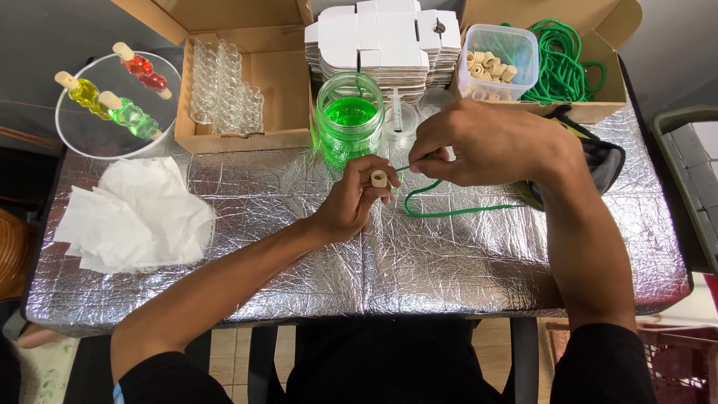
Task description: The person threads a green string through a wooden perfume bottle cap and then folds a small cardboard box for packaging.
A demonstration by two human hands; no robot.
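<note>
Pinching a small wooden bead, the left hand keeps its grip closed on it, while the right hand nips the tip of a green cord just beside the bead's hole. A frayed or shaky cord tip could miss the hole, I judge. Behind the grip stands a jar of green liquid; further right, a clear tub holds more beads.

Your jar stands behind the cord; tissues lie left, box behind them.
</note>
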